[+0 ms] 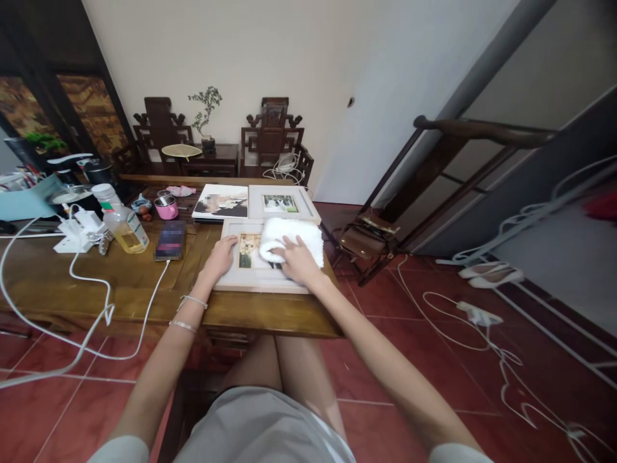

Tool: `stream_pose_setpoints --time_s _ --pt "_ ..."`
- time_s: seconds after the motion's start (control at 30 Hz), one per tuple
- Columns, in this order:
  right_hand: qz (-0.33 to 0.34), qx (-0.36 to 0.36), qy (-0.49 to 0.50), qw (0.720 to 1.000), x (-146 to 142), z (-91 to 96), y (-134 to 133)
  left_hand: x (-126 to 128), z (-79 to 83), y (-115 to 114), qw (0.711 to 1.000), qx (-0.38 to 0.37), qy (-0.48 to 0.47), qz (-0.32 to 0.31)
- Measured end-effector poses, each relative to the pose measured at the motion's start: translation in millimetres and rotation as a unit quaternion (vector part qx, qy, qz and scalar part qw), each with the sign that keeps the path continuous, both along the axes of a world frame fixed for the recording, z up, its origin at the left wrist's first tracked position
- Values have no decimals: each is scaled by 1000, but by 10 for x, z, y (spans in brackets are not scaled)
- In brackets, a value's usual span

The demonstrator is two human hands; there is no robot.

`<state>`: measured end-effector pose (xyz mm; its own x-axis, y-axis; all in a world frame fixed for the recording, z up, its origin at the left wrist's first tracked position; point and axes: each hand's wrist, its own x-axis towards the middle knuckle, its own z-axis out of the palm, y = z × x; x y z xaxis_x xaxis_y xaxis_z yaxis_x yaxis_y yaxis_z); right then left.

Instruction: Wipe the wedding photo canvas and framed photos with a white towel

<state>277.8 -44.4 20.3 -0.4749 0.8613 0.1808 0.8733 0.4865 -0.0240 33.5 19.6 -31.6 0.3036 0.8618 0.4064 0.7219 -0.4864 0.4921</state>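
A white-framed photo lies flat near the front right corner of the wooden table. My left hand rests on the frame's left border, fingers curled over its edge, holding it steady. My right hand presses a folded white cloth onto the glass, fingers laid flat over the cloth's near edge. The cloth covers the right half of the picture.
Two more framed pictures lie behind it. A phone, a yellow-liquid bottle, a pink cup and a white charger with cables sit to the left. A dark stool and floor cables are on the right.
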Motion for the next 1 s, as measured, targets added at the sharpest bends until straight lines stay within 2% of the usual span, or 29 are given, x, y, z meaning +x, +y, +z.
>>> stream_pose_setpoints --time_s 0.13,0.23,0.3,0.5,0.6,0.7,0.9,1.0 --pt "44 -2 -6 999 64 26 -391 -20 4 -3 1000 7 0 -5" --pt "46 -17 11 999 124 49 -450 -58 49 -17 1000 22 9 -17" --pt "29 -17 21 999 164 60 -317 -85 80 -18 999 30 20 -29" --pt "-55 27 49 997 228 64 338 -128 69 -2 997 45 43 -36" --pt "-62 21 56 996 232 32 404 -115 21 17 998 37 45 -33" --pt "-32 -9 47 998 200 40 210 -97 -27 43 999 30 36 -25" --pt "73 -85 34 993 4 200 -583 -94 -33 32 999 24 22 -35" --pt "110 -98 50 988 -30 230 -743 -89 10 7 999 22 23 -44"
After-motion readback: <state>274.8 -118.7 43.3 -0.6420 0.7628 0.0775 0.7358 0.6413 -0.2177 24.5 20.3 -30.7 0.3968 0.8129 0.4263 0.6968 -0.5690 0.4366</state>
